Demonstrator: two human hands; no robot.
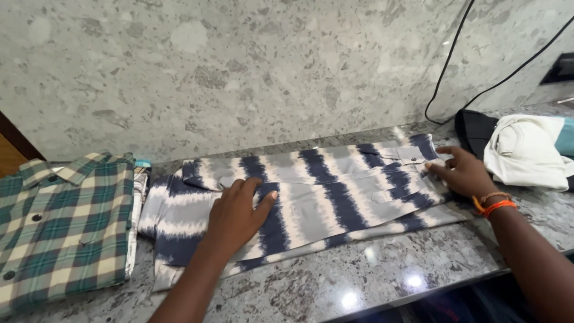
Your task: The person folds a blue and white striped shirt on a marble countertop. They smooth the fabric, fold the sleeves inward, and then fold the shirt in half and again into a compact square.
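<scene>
A grey and navy striped shirt (335, 191) lies flat across a polished stone counter (335, 281), folded into a long band with its collar to the left. My left hand (236, 215) presses flat on the shirt near the collar end, fingers spread. At the shirt's right end my right hand (463, 173), with an orange band on the wrist, pinches the fabric edge by a cuff with a button.
A folded green and cream checked shirt (60, 227) lies at the left on top of other folded cloth. White and dark garments (526, 149) are piled at the right. A black cable (448, 66) runs down the stone wall to a socket (559, 69).
</scene>
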